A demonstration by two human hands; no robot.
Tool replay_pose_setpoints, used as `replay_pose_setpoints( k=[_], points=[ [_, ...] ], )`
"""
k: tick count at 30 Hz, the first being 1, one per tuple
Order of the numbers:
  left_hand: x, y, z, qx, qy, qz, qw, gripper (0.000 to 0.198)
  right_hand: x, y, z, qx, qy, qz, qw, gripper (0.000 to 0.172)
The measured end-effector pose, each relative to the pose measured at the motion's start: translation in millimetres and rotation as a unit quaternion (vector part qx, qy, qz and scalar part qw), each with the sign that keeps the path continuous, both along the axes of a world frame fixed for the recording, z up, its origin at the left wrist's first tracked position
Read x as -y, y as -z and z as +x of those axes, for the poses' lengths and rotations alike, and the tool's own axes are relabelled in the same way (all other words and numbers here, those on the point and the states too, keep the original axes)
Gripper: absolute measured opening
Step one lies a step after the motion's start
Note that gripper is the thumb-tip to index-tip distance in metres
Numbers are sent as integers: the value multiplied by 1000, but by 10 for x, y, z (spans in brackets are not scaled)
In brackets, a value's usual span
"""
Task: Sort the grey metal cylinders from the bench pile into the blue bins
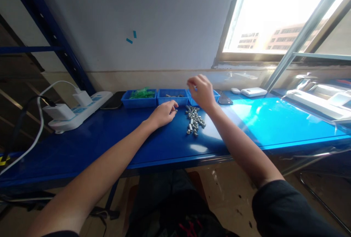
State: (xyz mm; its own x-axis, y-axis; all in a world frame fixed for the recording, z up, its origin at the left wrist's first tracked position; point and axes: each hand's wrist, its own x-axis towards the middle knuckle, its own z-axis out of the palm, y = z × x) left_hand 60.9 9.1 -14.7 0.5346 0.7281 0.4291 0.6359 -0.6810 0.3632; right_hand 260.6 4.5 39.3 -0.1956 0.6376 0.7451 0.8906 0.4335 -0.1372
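My left hand point(165, 113) rests low over the blue table, fingers closed, with a glint of a small metal part at the fingertips. Raised in front of the right blue bin point(216, 96), my right hand point(203, 90) has its fingers curled together; whatever they hold, if anything, cannot be made out. Between the hands, a loose pile of small silvery metal fasteners point(194, 120) lies on the table. Behind my left hand, the middle blue bin point(172, 100) contains a few small metal pieces. The left blue bin point(139, 102) holds green plastic pieces point(142, 93).
A white power strip point(82, 114) with plugged-in chargers stands on the blue table point(109, 138) at left. Dark phones lie beside the bins, one at left point(113, 101), one at right point(225, 98). A white device point(253, 91) sits near the window.
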Motion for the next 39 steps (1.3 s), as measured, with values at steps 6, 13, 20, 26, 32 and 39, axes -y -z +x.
replay_pose_setpoints(
  k=[6, 13, 20, 26, 32, 39],
  points=[
    [70, -22, 80, 60, 65, -21, 996, 28, -48, 70, 368, 9, 61, -119, 991, 40],
    [71, -93, 106, 277, 70, -107, 952, 43, 247, 10, -74, 20, -196, -183, 963, 18],
    [65, -129, 137, 389, 76, -164, 903, 46, 359, -126, -142, -80, -165, 12, 983, 14],
    [111, 12, 239, 23, 70, -19, 997, 39, -66, -90, -64, -75, -41, 46, 995, 21],
    [114, 32, 305, -155, 63, -1, 986, 44, -31, -40, 104, 30, 35, -148, 988, 33],
    [134, -9, 239, -176, 56, 0, 983, 36, 115, 54, 186, 196, 35, -354, 914, 33]
  ],
)
